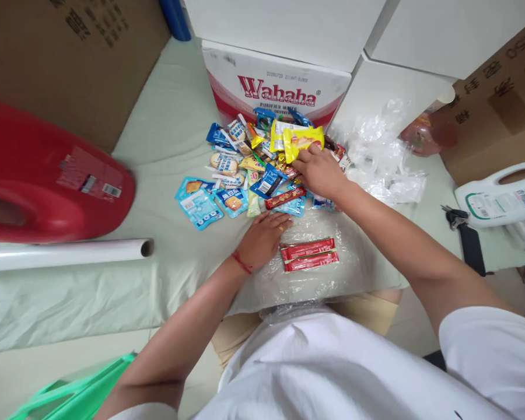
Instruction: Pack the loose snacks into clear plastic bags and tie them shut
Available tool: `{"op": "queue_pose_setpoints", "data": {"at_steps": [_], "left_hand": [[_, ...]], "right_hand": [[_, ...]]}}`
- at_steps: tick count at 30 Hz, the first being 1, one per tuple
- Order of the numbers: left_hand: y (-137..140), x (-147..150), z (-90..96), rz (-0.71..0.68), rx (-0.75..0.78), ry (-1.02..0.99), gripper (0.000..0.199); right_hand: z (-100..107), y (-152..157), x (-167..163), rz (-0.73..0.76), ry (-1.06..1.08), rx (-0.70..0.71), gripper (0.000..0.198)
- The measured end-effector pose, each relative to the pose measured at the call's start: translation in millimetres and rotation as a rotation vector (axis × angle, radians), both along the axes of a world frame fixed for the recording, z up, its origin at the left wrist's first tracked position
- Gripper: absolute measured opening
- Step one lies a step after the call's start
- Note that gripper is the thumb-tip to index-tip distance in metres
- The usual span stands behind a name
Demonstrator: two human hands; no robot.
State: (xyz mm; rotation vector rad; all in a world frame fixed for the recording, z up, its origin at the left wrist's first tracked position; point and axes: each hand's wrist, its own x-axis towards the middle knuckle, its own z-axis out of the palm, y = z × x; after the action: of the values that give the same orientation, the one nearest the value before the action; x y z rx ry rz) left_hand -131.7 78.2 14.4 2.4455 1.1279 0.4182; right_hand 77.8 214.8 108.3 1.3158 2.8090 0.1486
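Observation:
A mixed pile of small wrapped snacks lies against the Wahaha carton. At its right side my right hand [317,169] has its fingers curled at the lower edge of a yellow snack packet [304,142]; the fingertips are partly hidden. My left hand [265,239] lies flat, fingers stretched, on a clear plastic bag [308,224] just in front of the pile. Two red stick packets [310,255] rest side by side on that bag, right of my left hand. Light-blue packets [200,205] and a dark-blue packet [268,181] lie at the pile's front.
The Wahaha carton [280,87] stands behind the pile. Crumpled clear bags [385,169] lie to the right, near a white jug [503,195] and keys [455,217]. On the left are a red jug [48,175] and a white roll [65,255]. Cardboard boxes flank both sides.

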Motion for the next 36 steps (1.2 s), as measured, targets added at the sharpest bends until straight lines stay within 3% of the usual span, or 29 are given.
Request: {"op": "queue_pose_setpoints", "data": {"at_steps": [4, 7, 10, 13, 15, 17, 22, 28, 32, 36], "left_hand": [[0.2, -0.1, -2.0, 0.003, -0.009, 0.011, 0.061], [0.1, 0.0, -2.5, 0.009, -0.003, 0.0, 0.06], [0.1, 0.3, -2.3, 0.011, -0.003, -0.013, 0.061], [0.2, 0.4, -2.0, 0.021, -0.006, -0.032, 0.061], [0.3, 0.5, -2.2, 0.03, -0.007, -0.047, 0.06], [0.5, 0.5, -3.1, 0.031, -0.009, -0.055, 0.06], [1.9, -2.0, -6.3, 0.052, -0.007, -0.155, 0.054], [5.0, -8.3, 2.2, 0.267, 0.037, -0.344, 0.04], [11.9, -5.7, 11.2, 0.394, 0.033, -0.177, 0.049], [19.8, -0.1, 19.3, 0.407, 0.008, 0.003, 0.067]], "right_hand": [[-0.4, 6.0, -10.6, -0.026, -0.025, 0.027, 0.03], [17.9, -4.2, -3.2, -0.019, 0.045, 0.069, 0.033], [49.6, -36.1, 13.5, -0.043, 0.129, 0.072, 0.035], [68.9, -87.1, 27.5, -0.009, 0.164, -0.092, 0.034], [64.2, -122.6, 30.8, 0.053, 0.171, -0.27, 0.032], [46.7, -152.1, 29.0, 0.082, 0.159, -0.38, 0.031], [-2.2, -188.6, 19.3, 0.055, 0.087, -0.351, 0.033], [-5.0, -177.6, 41.8, -0.039, 0.326, -0.331, 0.049], [-15.4, -134.2, 65.9, -0.201, 0.363, -0.206, 0.042], [-39.4, -96.6, 79.1, -0.199, 0.337, -0.27, 0.044]]}}
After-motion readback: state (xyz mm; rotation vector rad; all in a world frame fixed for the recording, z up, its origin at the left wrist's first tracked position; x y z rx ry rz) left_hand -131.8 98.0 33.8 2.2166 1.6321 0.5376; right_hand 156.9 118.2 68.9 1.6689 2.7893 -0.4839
